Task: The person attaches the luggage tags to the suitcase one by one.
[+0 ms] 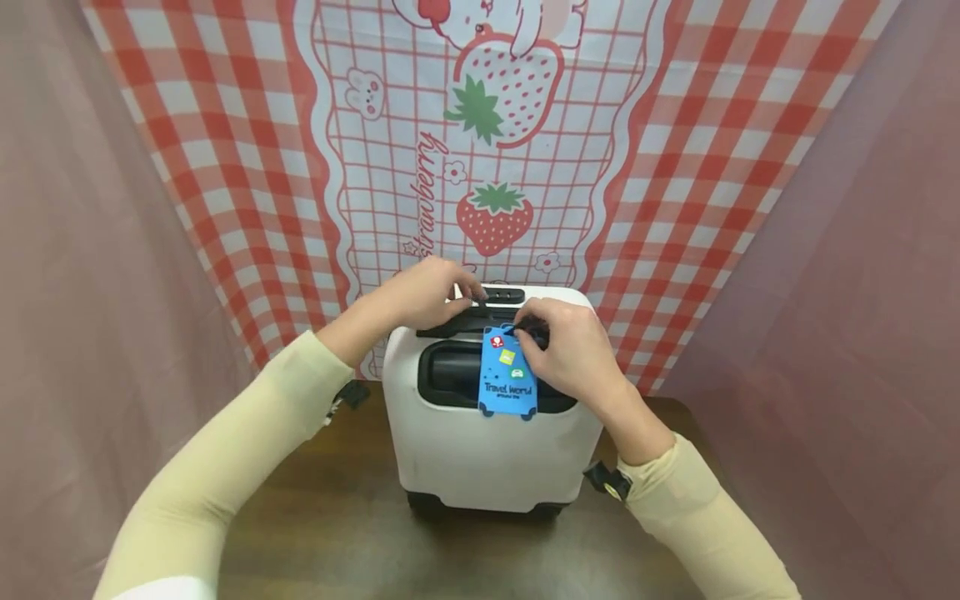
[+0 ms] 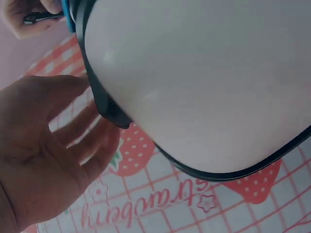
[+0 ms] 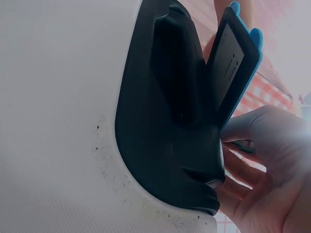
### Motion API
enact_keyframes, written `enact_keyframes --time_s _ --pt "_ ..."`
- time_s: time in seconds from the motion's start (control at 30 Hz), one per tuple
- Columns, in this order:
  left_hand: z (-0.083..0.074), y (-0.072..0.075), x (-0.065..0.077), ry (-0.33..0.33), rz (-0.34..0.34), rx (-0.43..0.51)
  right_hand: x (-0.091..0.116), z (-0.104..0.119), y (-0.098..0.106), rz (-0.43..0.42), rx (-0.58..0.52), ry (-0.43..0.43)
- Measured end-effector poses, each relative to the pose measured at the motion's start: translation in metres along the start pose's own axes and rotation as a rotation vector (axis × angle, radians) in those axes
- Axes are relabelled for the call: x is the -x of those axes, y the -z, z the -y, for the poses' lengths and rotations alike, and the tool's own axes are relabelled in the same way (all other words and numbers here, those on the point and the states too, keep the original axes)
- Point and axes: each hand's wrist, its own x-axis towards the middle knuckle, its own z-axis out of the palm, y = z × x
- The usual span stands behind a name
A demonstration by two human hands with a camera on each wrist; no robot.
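Observation:
A white suitcase (image 1: 487, 458) with black trim stands upright. Across its top lies a black carry handle (image 1: 450, 321), with a dark recess in front of it. My right hand (image 1: 573, 346) pinches the black strap (image 2: 46, 18) of a blue luggage tag (image 1: 508, 387) printed "Travel World". The tag hangs face out over the recess; its back with a white name card (image 3: 229, 65) shows in the right wrist view. My left hand (image 1: 427, 292) is bent over the handle's left part, fingertips right at it. In the left wrist view the black trim partly hides those fingertips; I cannot tell whether they pinch anything.
Behind the suitcase hangs a red-and-white checked cloth (image 1: 690, 167) with strawberry prints. Pinkish curtains (image 1: 832, 333) flank both sides. Under the suitcase is a brown wooden surface (image 1: 330, 533). A small black part (image 1: 506, 296) sits behind the carry handle on the suitcase top.

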Motion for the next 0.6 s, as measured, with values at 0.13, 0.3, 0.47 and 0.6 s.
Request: enact_keyframes --time_s 0.13,0.3,0.47,0.6 --pt "-0.007 0.002 -0.016 -0.060 0.110 -0.063 0.000 0.000 0.000 -0.001 0.001 -0.001" --pt "-0.012 0.003 -0.022 -0.013 0.197 -0.142 0.002 0.000 -0.002 0.009 -0.005 0.001" --pt "-0.011 0.004 -0.021 0.019 0.181 -0.182 0.004 -0.001 -0.001 0.010 -0.003 0.007" --pt "-0.008 0.005 -0.023 0.022 0.162 -0.201 0.005 -0.003 -0.001 0.000 -0.002 0.015"
